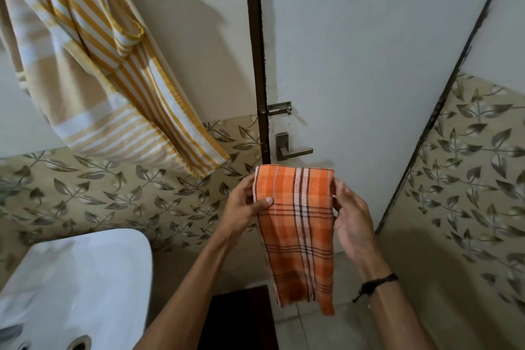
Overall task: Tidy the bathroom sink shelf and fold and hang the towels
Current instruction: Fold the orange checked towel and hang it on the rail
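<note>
Orange checked towel (295, 224) hangs as a narrow folded strip before the door (369, 51); the left hand (244, 204) has its grip pinched on one edge near the top, thumb in front; the right hand (352, 213) grips the other edge; folding looks nearly done, hanging remains; a yellow-striped towel (113, 79) already hangs loosely above the sink (79, 278); no shelf shows.

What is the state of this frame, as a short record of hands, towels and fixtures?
left hand: pinches left edge of the orange plaid towel, thumb in front
right hand: holds its right edge
orange plaid towel: folded narrow, hanging down between both hands
yellow striped towel: hangs on wall, upper left
sink: lower left
door: behind the held towel
</note>
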Demonstrator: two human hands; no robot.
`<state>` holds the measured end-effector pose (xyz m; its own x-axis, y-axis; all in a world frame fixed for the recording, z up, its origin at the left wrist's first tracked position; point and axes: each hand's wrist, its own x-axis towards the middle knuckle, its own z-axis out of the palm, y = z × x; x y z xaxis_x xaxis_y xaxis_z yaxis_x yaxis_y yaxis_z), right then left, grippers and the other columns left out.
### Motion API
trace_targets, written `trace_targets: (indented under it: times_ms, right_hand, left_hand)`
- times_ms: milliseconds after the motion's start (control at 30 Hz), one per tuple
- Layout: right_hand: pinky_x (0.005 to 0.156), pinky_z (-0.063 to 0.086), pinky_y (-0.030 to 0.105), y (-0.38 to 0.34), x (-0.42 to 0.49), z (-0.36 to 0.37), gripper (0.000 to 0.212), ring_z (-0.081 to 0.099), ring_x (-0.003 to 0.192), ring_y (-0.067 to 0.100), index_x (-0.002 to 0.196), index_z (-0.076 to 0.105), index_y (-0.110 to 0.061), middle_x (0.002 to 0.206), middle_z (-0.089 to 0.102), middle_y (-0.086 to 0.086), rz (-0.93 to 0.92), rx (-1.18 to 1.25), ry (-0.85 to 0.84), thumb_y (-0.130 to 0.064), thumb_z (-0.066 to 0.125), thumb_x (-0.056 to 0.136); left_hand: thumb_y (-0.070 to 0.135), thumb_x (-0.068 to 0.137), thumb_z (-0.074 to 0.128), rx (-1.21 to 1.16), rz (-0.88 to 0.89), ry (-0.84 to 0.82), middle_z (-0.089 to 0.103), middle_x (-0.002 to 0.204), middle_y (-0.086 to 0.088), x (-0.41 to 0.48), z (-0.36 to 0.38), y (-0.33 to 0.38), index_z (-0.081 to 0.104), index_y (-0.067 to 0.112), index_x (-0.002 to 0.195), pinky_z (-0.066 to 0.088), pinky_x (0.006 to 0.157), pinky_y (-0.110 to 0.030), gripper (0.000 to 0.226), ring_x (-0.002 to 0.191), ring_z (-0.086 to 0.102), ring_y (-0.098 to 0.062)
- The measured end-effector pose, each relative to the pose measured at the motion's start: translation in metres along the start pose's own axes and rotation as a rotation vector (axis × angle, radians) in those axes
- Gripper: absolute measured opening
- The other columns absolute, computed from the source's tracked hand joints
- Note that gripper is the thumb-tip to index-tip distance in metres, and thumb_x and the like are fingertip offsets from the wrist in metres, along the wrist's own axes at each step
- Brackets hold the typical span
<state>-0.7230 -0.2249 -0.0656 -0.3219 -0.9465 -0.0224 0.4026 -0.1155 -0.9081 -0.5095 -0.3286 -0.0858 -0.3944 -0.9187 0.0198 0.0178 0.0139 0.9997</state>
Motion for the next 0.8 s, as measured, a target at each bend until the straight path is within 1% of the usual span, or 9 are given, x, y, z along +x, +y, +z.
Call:
trace_targets:
  times_ms: [67,100,200,300,367,500,567,700,800]
  right_hand:
    - [0.086,0.060,0.039,0.004,0.000,-0.004,0.046,0.072,0.106,0.016,0.134,0.060,-0.018,0.114,0.076,0.000,-0.006,-0.157,-0.017,-0.021,0.069,0.088]
    - [0.084,0.061,0.038,0.005,0.000,-0.003,0.051,0.072,0.105,0.016,0.135,0.059,-0.017,0.115,0.075,0.002,-0.035,-0.215,0.031,-0.015,0.073,0.087]
    - [0.075,0.060,0.021,0.008,0.003,0.004,0.045,0.074,0.096,0.008,0.121,0.063,-0.016,0.106,0.075,-0.001,-0.148,-0.216,0.227,0.000,0.078,0.082]
    - [0.068,0.060,0.024,0.011,0.007,0.008,0.034,0.074,0.095,0.019,0.106,0.064,-0.017,0.104,0.074,0.006,-0.140,-0.141,0.319,0.003,0.078,0.082]
    - [0.067,0.059,0.026,0.008,0.009,0.007,0.031,0.074,0.094,0.016,0.108,0.063,-0.018,0.110,0.074,0.005,-0.100,-0.121,0.282,0.000,0.075,0.086]
    - [0.074,0.060,0.027,-0.001,0.003,0.003,0.043,0.072,0.101,0.008,0.122,0.062,-0.019,0.110,0.074,-0.012,-0.110,-0.187,0.056,0.006,0.068,0.088]
    - [0.074,0.060,0.026,-0.002,0.001,0.004,0.042,0.073,0.099,0.009,0.118,0.065,-0.017,0.105,0.076,-0.011,-0.134,-0.203,0.078,0.011,0.066,0.087]
    - [0.072,0.062,0.030,-0.001,0.005,0.008,0.032,0.075,0.092,0.017,0.107,0.070,-0.014,0.098,0.078,0.001,-0.170,-0.182,0.177,0.010,0.067,0.087]
    - [0.071,0.061,0.030,-0.003,0.009,0.009,0.029,0.075,0.094,0.017,0.108,0.069,-0.010,0.098,0.078,-0.002,-0.160,-0.084,0.175,0.010,0.065,0.088]
  left_hand:
    - [0.005,0.083,0.079,-0.059,-0.003,0.046,0.073,0.121,-0.010,-0.001,0.001,-0.001,0.052,0.023,0.139,0.060,0.090,-0.047,0.065,0.111,0.071,-0.027]
    - [0.004,0.082,0.080,-0.105,-0.004,0.082,0.074,0.118,-0.014,-0.002,0.002,-0.001,0.053,0.022,0.136,0.060,0.086,-0.045,0.064,0.108,0.073,-0.029]
    - [0.011,0.076,0.084,-0.187,-0.009,0.208,0.075,0.104,-0.021,-0.003,0.002,0.004,0.058,0.017,0.119,0.061,0.074,-0.043,0.051,0.092,0.075,-0.033]
    - [0.012,0.075,0.083,-0.168,-0.015,0.188,0.072,0.111,-0.022,-0.002,0.001,0.006,0.066,0.011,0.104,0.062,0.071,-0.040,0.034,0.093,0.072,-0.031]
    - [-0.002,0.079,0.078,-0.255,-0.025,0.131,0.070,0.119,-0.021,-0.002,-0.001,0.004,0.067,0.007,0.105,0.063,0.075,-0.039,0.030,0.100,0.070,-0.031]
    - [-0.010,0.078,0.074,-0.287,0.006,0.075,0.071,0.124,-0.015,-0.006,-0.010,0.006,0.063,0.005,0.121,0.058,0.089,-0.047,0.048,0.113,0.068,-0.031]
    - [-0.011,0.079,0.074,-0.215,0.022,0.084,0.072,0.121,-0.016,-0.008,-0.013,0.008,0.062,0.008,0.125,0.059,0.088,-0.047,0.051,0.112,0.069,-0.031]
    - [-0.009,0.082,0.074,-0.050,0.072,0.142,0.076,0.111,-0.013,-0.008,-0.009,0.018,0.067,0.011,0.119,0.062,0.078,-0.036,0.042,0.104,0.073,-0.030]
    - [-0.009,0.081,0.075,0.030,0.099,0.165,0.077,0.106,-0.011,-0.007,-0.001,0.024,0.067,0.011,0.119,0.061,0.075,-0.029,0.043,0.098,0.075,-0.024]
